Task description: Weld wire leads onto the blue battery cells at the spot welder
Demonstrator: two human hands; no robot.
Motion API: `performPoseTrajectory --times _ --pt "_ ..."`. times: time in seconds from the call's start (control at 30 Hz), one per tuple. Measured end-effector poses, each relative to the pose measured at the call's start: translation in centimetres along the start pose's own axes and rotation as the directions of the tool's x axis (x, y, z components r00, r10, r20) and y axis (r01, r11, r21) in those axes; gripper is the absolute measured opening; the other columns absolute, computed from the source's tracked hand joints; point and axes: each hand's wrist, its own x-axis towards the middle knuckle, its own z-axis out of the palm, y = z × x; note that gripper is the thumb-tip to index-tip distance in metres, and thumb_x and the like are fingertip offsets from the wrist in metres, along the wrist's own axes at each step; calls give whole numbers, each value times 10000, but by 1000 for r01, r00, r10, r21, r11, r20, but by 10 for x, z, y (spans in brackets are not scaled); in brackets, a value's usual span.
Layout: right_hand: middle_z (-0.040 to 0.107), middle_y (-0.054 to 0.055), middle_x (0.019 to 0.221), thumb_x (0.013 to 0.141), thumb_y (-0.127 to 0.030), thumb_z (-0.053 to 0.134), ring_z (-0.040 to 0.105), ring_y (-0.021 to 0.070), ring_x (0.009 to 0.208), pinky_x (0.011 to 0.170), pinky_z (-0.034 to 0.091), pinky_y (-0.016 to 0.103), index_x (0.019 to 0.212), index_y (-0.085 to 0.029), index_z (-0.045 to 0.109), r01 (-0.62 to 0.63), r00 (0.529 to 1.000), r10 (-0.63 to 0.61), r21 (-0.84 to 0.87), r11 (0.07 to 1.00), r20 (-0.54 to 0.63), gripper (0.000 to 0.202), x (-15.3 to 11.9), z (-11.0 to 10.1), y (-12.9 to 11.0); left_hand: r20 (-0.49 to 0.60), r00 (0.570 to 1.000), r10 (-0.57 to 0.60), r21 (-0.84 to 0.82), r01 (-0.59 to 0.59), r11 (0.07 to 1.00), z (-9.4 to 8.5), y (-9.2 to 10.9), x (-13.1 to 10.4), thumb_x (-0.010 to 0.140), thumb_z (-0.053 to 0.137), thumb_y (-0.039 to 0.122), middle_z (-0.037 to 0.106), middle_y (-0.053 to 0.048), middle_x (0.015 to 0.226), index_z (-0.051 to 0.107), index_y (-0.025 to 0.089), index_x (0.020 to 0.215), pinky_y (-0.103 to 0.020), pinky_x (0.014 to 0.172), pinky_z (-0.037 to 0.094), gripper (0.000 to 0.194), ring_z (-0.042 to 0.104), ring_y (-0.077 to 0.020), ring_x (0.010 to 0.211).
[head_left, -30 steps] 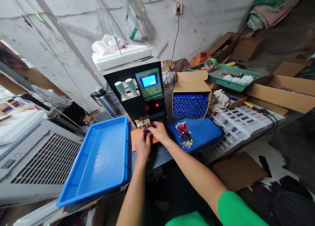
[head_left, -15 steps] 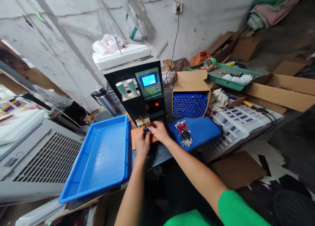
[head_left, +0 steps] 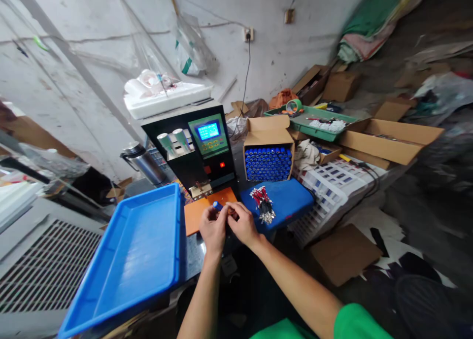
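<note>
My left hand is closed around a blue battery cell, whose end sticks up past the fingers. Beside it, my right hand pinches with fingertips close to the cell; what they grip is mostly hidden. Both hands are over the near edge of an orange board. Behind the board stands a black spot welder with a lit screen and small electrodes low at its front. To the right, a bundle of red and black wire leads lies on a blue pad.
At left lies a blue plastic tray. An open cardboard box of blue cells stands behind the pad. Farther right are a green tray and a white plastic crate. A steel flask stands left of the welder.
Both hands have drawn back from the welder's electrodes toward me, bringing the blue battery cell over the board's near edge. The camera view has shifted, so the surroundings sit farther left.
</note>
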Motion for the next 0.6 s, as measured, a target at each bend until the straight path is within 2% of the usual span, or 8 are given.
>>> performPoseTrajectory --times 0.17,0.27,0.33,0.4,0.47,0.57,0.6 --pt "690 125 1067 941 -268 542 654 234 1027 929 540 372 1123 -197 697 7 997 -6 5 1000 -78 249 2 -19 -5 -16 999 -52 -21 51 998 34 25 -5 690 742 582 587 8 671 592 154 770 -240 571 466 460 553 -125 615" --pt "708 111 1048 927 -320 573 668 230 1001 927 540 364 1108 -195 708 -35 977 42 38 999 -208 259 14 -38 1 62 997 39 -96 -33 995 51 35 -9 733 720 562 669 -38 847 614 158 976 -273 677 526 482 631 -158 738" --pt "721 94 999 905 -360 594 680 221 926 858 559 348 1085 -185 706 -121 932 151 109 987 -330 275 27 -60 10 149 982 118 -104 -103 989 53 35 -15 773 690 549 697 -66 978 615 177 1092 -310 781 548 496 666 -185 848" --pt "719 63 877 894 -402 589 662 183 739 689 563 304 1058 -173 682 -190 872 268 222 956 -409 297 45 -88 21 245 954 175 -27 -173 985 48 25 -25 793 668 552 713 -67 996 663 196 1052 -342 857 546 440 676 -208 902" --pt "696 33 788 852 -433 622 582 129 574 546 509 254 1017 -162 632 -160 818 305 316 935 -488 317 69 -119 33 306 927 219 30 -240 970 36 7 -36 813 642 552 725 -58 962 702 212 966 -346 869 546 378 684 -220 913" --pt "689 21 749 792 -452 676 542 93 528 476 448 201 905 -171 562 -95 764 324 399 912 -558 324 109 -159 47 385 891 241 59 -284 957 17 -26 -56 814 632 548 738 -44 892 727 234 882 -325 799 566 335 702 -219 847" --pt "685 17 729 777 -450 689 537 86 516 463 438 192 879 -171 552 -103 765 339 416 904 -547 328 121 -167 50 410 880 237 66 -288 955 13 -37 -64 805 644 545 742 -42 883 734 242 871 -321 787 571 323 707 -221 838"
